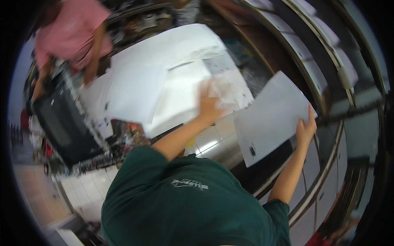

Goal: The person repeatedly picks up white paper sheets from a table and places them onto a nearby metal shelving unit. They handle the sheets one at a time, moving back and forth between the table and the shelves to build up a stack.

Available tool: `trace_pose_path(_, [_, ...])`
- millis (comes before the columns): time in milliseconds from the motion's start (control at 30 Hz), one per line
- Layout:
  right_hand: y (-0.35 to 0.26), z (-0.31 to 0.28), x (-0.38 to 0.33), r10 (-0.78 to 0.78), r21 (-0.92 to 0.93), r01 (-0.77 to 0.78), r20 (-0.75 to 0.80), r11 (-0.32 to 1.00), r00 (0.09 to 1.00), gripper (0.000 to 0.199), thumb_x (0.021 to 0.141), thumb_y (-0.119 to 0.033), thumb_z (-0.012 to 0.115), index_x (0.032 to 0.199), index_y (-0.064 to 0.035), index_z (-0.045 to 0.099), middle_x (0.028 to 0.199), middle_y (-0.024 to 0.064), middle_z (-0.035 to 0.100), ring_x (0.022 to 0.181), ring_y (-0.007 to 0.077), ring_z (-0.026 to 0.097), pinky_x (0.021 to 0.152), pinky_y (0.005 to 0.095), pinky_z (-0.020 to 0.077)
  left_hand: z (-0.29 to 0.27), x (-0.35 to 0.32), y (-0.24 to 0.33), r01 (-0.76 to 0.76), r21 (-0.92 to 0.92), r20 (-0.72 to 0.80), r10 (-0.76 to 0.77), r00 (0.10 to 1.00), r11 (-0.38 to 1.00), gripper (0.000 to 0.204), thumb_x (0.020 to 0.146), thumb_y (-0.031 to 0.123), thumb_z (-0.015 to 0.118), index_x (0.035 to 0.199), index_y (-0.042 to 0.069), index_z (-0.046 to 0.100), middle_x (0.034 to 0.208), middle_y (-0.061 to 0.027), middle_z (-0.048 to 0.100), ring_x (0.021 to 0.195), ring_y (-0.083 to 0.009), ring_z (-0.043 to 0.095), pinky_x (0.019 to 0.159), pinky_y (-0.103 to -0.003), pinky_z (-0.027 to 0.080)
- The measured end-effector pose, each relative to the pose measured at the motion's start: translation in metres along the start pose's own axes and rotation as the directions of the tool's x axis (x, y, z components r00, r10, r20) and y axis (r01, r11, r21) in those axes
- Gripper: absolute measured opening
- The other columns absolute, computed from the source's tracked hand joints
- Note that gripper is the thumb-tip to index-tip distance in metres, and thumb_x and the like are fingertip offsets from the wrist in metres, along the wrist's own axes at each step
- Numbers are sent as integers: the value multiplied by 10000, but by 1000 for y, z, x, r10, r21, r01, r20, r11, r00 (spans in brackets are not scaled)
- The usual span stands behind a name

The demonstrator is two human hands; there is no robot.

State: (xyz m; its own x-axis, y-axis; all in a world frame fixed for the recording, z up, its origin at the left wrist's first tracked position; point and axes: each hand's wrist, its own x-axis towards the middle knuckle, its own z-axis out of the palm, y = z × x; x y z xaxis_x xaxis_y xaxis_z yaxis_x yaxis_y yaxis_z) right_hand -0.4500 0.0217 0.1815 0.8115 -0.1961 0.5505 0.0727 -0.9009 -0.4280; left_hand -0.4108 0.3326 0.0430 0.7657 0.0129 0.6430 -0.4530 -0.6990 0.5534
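Note:
My right hand [306,130] grips the right edge of a white sheet [274,119], its thumb lying on top. The sheet is held out over the table's right side and has a small dark mark near its lower corner. Blurred by motion, my left hand [210,103] is over the white-covered table [184,96]; its fingers are too smeared to read. Left of that hand lies another white sheet [137,92], with a similar dark mark nearby. Thin, crumpled-looking material [225,88] is to the right of my left hand.
At the left, a person in a pink shirt [74,30] has hands by a dark rectangular frame [69,117]. Shelves holding white sheets [301,47] run along the right. Clutter [141,22] fills the far side, and light tiles [84,186] cover the floor.

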Motion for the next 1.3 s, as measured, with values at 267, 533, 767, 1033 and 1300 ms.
trace_pose_path(267, [70,-142,55,98,-101,-108,-96,989,990,587,677,-9,549,1261,-58,525,1089,118,605,966,196,565,879,282,422,-66,-195,-187,238,763,181,-553,814,601,557,862,480,506,1317,165,448,1393,-52,397,1279,-252,362,940,-488,366])
trace_pose_path(533, [195,-432,-71,551,194,-539,-526,820,648,562,711,-29,516,1273,-57,511,879,59,591,723,136,526,639,272,430,-70,-173,-189,20,752,351,-425,835,659,262,918,291,462,977,96,627,1016,-59,614,908,-270,599,677,-421,467])
trace_pose_path(767, [330,-502,-274,529,177,-728,-799,662,287,548,722,-47,502,1270,-32,492,674,22,499,489,95,411,408,251,334,-68,-145,-184,171,644,233,-404,884,746,273,925,263,448,952,64,633,885,-118,638,745,-344,619,624,-441,486])
trace_pose_path(1033, [367,-462,-320,675,353,-775,-727,524,125,657,667,-33,473,1323,-34,440,588,15,456,448,106,412,388,259,323,-77,-79,-131,246,407,191,-346,919,879,289,820,191,522,1001,-6,633,889,-175,648,818,-351,617,706,-430,476])
trace_pose_path(1300, [345,-464,-316,766,446,-777,-639,444,71,674,629,-47,478,1303,-74,484,990,122,581,676,187,533,538,310,414,-66,-47,-87,196,183,180,-229,957,963,296,787,150,536,995,-35,636,865,-181,643,755,-326,600,675,-401,455])
